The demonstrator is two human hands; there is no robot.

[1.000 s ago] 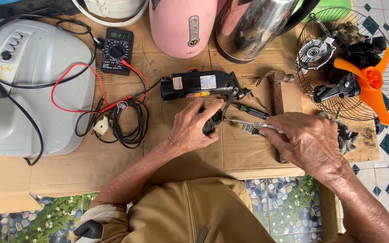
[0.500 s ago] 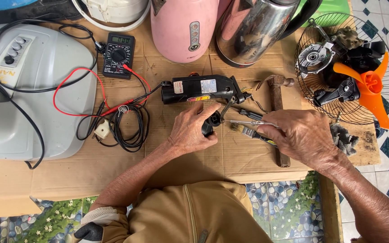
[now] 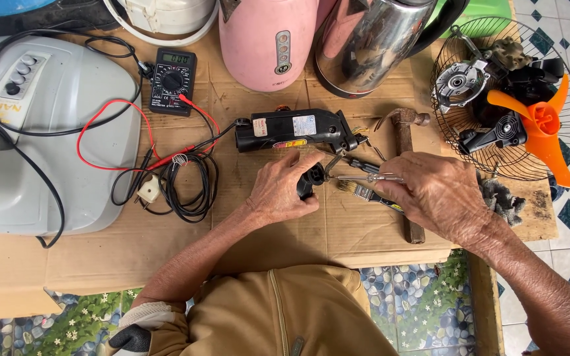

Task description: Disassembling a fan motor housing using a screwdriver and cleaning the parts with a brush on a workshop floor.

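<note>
- Black knob-shaped part [image 3: 308, 184] sits low in the middle of the table [image 3: 87, 264], pinched in the fingers [image 3: 298, 173] of the left hand [image 3: 278, 191], which are closed around it.
- Right hand [image 3: 433, 198] lies just to the right, its fingers closed on a thin metal tool [image 3: 364, 178] whose tip points left and meets the black part.
- Small paintbrush [image 3: 364, 193] lies under the right hand, its bristles poking out towards the left hand.
- Long black motor unit [image 3: 295, 128] rests just beyond both hands, lying crosswise, with wires at its right end.
- Hammer [image 3: 404, 138] lies beside the motor unit, handle running down under the right hand.
- Wire fan guard [image 3: 565, 142] at the far right works as a tray: in it sit an orange fan blade [image 3: 539, 122], a round silver motor piece [image 3: 456, 82] and some black plastic pieces.
- Grey clump of dust [image 3: 503, 201] lies just below the guard.
- Multimeter [image 3: 171, 80] stands to the upper left, its red and black leads [image 3: 100, 125] trailing to a coiled black cord [image 3: 189, 188].
- Pink kettle [image 3: 268, 39] and a shiny steel kettle [image 3: 371, 46] stand along the far edge; what they hold cannot be seen.
- Grey appliance housing [image 3: 41, 138] fills the left side.
</note>
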